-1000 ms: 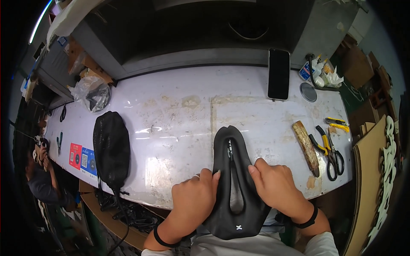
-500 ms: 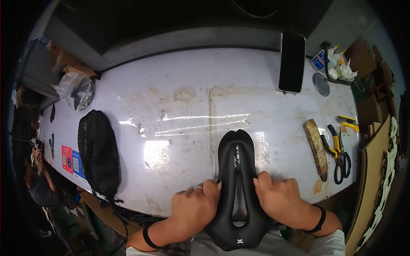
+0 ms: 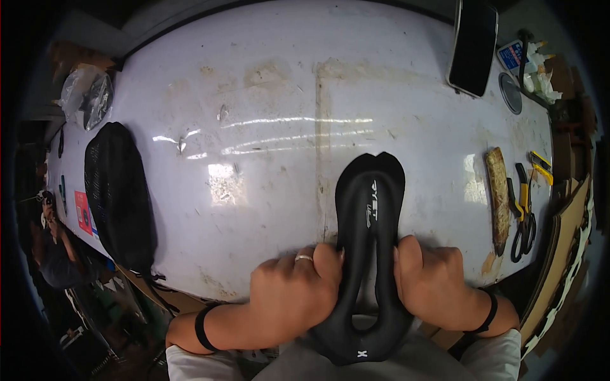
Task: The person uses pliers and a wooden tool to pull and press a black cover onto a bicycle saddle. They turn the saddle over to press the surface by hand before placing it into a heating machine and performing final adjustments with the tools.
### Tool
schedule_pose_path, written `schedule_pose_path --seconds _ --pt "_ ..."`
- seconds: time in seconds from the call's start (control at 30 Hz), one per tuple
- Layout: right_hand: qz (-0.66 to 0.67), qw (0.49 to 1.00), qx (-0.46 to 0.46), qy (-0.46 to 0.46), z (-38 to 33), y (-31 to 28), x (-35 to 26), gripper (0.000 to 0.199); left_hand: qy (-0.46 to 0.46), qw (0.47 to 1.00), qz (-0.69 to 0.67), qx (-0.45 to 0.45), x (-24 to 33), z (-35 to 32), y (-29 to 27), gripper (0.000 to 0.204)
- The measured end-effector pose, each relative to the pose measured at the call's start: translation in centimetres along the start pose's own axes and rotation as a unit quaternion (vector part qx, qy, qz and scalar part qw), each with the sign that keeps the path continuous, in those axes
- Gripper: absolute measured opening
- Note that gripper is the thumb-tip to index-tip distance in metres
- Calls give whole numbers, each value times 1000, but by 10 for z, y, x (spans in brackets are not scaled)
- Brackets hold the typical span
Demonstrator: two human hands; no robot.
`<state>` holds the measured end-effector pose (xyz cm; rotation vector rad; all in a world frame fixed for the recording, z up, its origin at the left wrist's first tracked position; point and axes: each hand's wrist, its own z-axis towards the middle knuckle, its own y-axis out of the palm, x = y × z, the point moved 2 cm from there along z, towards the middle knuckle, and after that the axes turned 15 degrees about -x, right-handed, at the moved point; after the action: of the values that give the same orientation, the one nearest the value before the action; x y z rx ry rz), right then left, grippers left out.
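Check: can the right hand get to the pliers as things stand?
Probably yes. The right hand is clamped on the bike saddle, but bare table lies between it and the yellow-handled pliers; only the wooden piece sits between.

**Packs, stickers and a screen on the table**

A phone (image 3: pixel 473 46) lies at the far right of the white table (image 3: pixel 254 127). It is a long flat shape and its screen is dark.

Just right of the phone sits a small blue and white pack (image 3: pixel 511 55). It is near the table's far right corner, beside some crumpled white paper (image 3: pixel 539 76).

At the far left of the table lies a clear plastic bag (image 3: pixel 89 98). It is puffy and shiny, and something dark shows through it.

On the left edge of the table is a red sticker (image 3: pixel 83 212). It is a small rectangle with a dark round spot on it.
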<state>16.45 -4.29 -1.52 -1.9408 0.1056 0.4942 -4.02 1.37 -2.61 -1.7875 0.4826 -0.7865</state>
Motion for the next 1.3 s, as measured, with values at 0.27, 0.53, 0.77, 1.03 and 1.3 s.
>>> schedule_pose_path --seconds 0.27,0.53,0.77,1.03,1.3 --pt "-21 999 29 -21 3 2 0 19 -74 993 84 19 14 -11 2 36" --pt "-32 999 43 -10 -2 2 -2 18 -63 997 27 37 12 -13 7 35" --pt "-122 990 60 34 -5 -5 -9 11 -104 984 130 69 18 -14 2 30" --pt "224 954 196 43 -113 -6 -3 16 -86 984 31 154 22 -39 -39 19" --pt "678 701 -165 -147 -120 88 -17 20 221 971 -91 -15 52 16 -23 66"
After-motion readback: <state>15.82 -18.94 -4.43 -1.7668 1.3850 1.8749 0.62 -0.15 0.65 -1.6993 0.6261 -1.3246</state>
